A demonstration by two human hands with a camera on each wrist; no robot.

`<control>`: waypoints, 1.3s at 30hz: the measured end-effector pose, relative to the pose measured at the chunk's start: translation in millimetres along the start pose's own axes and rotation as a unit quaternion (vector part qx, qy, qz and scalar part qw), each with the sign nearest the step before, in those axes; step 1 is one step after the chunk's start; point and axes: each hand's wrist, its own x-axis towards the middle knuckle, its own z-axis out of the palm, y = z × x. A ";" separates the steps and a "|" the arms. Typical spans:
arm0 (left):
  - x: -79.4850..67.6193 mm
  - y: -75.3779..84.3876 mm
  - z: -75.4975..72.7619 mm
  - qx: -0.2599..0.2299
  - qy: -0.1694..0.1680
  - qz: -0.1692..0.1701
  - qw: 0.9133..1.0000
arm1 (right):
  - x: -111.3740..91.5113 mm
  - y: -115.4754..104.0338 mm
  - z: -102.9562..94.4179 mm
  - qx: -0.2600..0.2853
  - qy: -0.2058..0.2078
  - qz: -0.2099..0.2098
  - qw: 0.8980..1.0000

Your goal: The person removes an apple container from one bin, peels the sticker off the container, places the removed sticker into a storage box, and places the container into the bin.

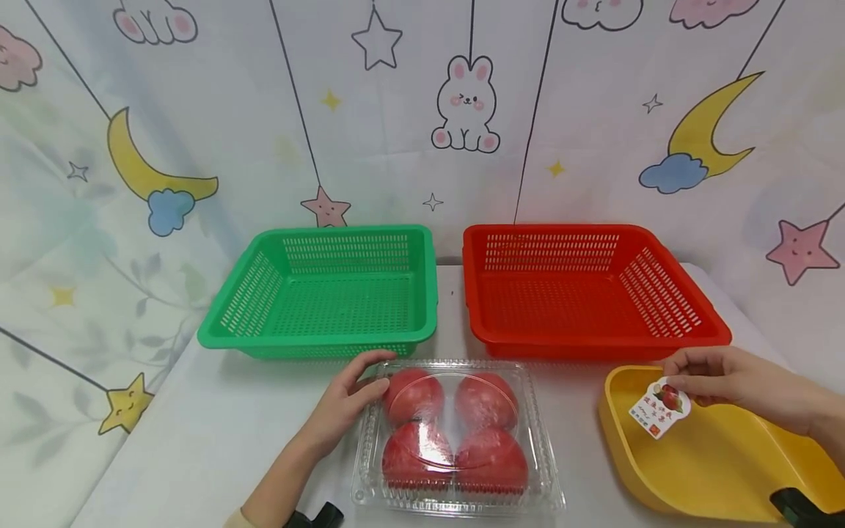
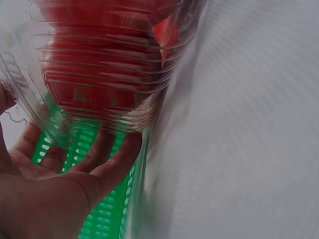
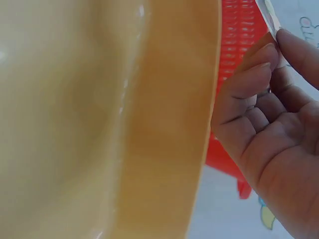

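Observation:
A clear plastic clamshell box (image 1: 455, 499) holds several round red fruits (image 1: 487, 400), its lid down. My left hand (image 1: 350, 396) rests at the box's far left corner. In the head view the thumb lies on the lid; in the left wrist view the spread fingers (image 2: 107, 172) reach along the side wall. Over the yellow tub (image 1: 713, 455), my right hand (image 1: 722, 378) pinches a small white label (image 1: 660, 408) printed with red fruit and red writing. Thumb and index hold its upper edge; the right wrist view shows the label almost edge-on.
Behind the box stand a green slotted basket (image 1: 317, 342) on the left and a red slotted basket (image 1: 594, 350) on the right. A white cloth (image 1: 218, 440) covers the table. The printed curtain (image 1: 396, 110) hangs close behind the baskets.

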 end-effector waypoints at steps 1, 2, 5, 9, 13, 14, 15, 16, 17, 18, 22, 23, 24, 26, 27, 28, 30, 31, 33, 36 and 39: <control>0.1 -0.3 -0.1 0.000 0.000 0.000 1.000 | 0.3 3.4 -1.2 0.012 -0.011 0.001 1.000; 0.2 -0.4 0.0 -0.002 -0.001 0.000 1.000 | 0.8 6.7 -2.0 0.025 -0.022 0.003 0.999; 0.1 -0.3 0.8 -0.004 -0.002 0.000 1.000 | 2.8 17.1 -1.8 0.055 -0.051 0.008 0.997; -0.1 0.6 0.7 -0.003 -0.001 0.000 1.000 | 7.4 25.9 2.6 0.045 -0.065 0.026 0.997; -0.4 0.9 0.1 -0.003 0.001 -0.001 1.000 | 11.7 28.7 5.4 0.011 -0.062 0.052 0.997; -0.3 0.8 0.2 -0.004 0.000 -0.001 1.000 | 12.6 28.9 5.7 0.009 -0.065 0.057 0.996; -0.1 0.6 0.3 -0.006 -0.001 -0.001 1.000 | 13.4 29.2 5.9 0.007 -0.067 0.063 0.996; 0.0 0.3 0.4 -0.008 -0.002 -0.001 1.000 | 14.0 29.2 6.2 0.008 -0.071 0.066 0.995; 0.3 0.0 0.6 -0.010 -0.003 0.000 1.000 | 14.8 29.5 6.4 0.009 -0.076 0.068 0.995; 0.5 -0.2 0.8 -0.011 -0.004 0.000 1.000 | 15.1 29.5 7.0 0.009 -0.077 0.073 0.994; 1.5 -1.1 1.6 -0.015 -0.008 0.005 1.000 | 15.4 29.8 8.2 -0.001 -0.081 0.090 0.993; 1.5 -1.2 1.8 -0.015 -0.008 0.005 1.000 | 15.3 29.7 8.4 -0.008 -0.078 0.094 0.992; 1.3 -1.4 1.8 -0.015 -0.009 0.006 1.000 | 15.0 29.3 8.7 -0.015 -0.074 0.099 0.992; 0.7 -1.8 1.8 -0.015 -0.008 0.005 1.000 | 14.7 28.5 9.6 -0.025 -0.068 0.108 0.992; 0.1 -1.8 1.6 -0.014 -0.007 0.004 1.000 | 14.8 27.9 10.3 -0.029 -0.063 0.113 0.991; -0.4 -1.8 1.4 -0.014 -0.007 0.003 1.000 | 14.8 27.2 11.1 -0.033 -0.057 0.120 0.991; -1.5 -1.7 1.0 -0.014 -0.008 0.002 1.000 | 15.0 25.4 12.7 -0.041 -0.050 0.133 0.989; -1.9 -1.5 0.9 -0.014 -0.008 0.001 1.000 | 14.9 24.3 13.5 -0.045 -0.046 0.139 0.988; -2.3 -0.9 0.6 -0.014 -0.009 0.001 1.000 | 14.3 21.3 14.4 -0.056 -0.039 0.148 0.987; -2.2 0.0 0.4 -0.013 -0.008 0.002 1.000 | 12.1 15.6 13.8 -0.074 -0.036 0.153 0.985; -1.8 0.9 0.4 -0.013 -0.007 0.002 1.000 | 8.4 9.3 11.6 -0.080 -0.037 0.157 0.984</control>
